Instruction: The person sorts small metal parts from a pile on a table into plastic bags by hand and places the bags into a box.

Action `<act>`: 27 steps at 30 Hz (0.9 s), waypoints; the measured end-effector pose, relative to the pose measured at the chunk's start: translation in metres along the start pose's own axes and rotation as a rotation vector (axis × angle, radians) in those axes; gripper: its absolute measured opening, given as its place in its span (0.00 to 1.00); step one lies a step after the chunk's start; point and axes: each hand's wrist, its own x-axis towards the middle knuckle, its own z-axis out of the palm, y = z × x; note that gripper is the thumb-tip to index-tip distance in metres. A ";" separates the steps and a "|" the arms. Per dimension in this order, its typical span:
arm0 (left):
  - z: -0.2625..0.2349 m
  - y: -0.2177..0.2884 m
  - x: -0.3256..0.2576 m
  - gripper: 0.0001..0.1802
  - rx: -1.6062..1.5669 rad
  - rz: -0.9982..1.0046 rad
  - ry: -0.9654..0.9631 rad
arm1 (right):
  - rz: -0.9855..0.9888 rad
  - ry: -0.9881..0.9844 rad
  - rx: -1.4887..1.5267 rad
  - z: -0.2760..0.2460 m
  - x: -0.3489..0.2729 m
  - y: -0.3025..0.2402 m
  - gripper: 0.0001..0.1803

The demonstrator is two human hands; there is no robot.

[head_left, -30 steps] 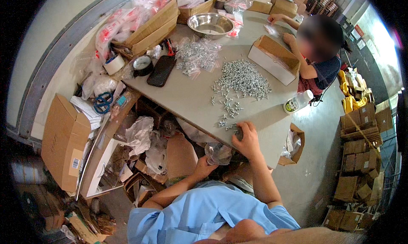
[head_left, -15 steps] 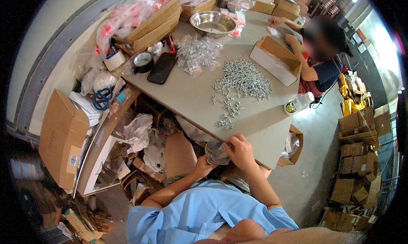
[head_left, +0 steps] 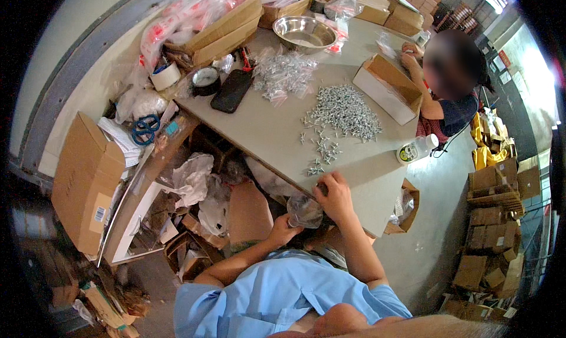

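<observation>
While L hand (head_left: pixel 283 229) grips clear bag (head_left: pixel 305 210) | R hand (head_left: pixel 334 195) fingers curled at table (head_left: pixel 265 132) edge

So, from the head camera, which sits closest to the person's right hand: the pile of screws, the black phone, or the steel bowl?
From the right hand at the table's near edge:
1. Pile of screws, mid-table, just beyond the hand.
2. Black phone, farther off to the left.
3. Steel bowl, at the table's far end.
</observation>
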 end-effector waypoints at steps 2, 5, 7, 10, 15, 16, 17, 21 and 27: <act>-0.001 0.004 -0.002 0.15 0.025 -0.034 0.005 | -0.072 -0.108 0.033 -0.006 -0.007 -0.003 0.09; 0.001 0.003 -0.003 0.16 0.001 -0.028 0.030 | -0.063 -0.348 0.194 -0.017 -0.004 -0.007 0.11; 0.002 -0.001 -0.001 0.16 -0.031 -0.024 0.031 | -0.034 -0.116 0.156 -0.012 0.005 -0.006 0.12; 0.003 -0.003 0.002 0.18 -0.051 0.068 0.037 | -0.095 0.073 0.036 -0.003 0.019 0.002 0.14; -0.001 -0.004 0.002 0.18 -0.011 0.044 0.022 | -0.157 0.050 -0.027 0.003 0.028 0.007 0.13; -0.001 -0.003 0.000 0.18 -0.016 0.041 0.016 | -0.151 0.065 -0.016 0.004 0.027 0.008 0.13; -0.001 -0.001 0.000 0.18 0.028 0.020 0.013 | -0.145 0.080 -0.005 0.005 0.026 0.010 0.12; -0.002 0.020 -0.002 0.19 0.153 -0.056 0.011 | -0.065 0.119 0.034 0.005 0.016 0.012 0.09; 0.000 0.002 -0.001 0.18 0.033 -0.005 0.036 | -0.094 -0.091 0.138 -0.006 -0.002 0.000 0.07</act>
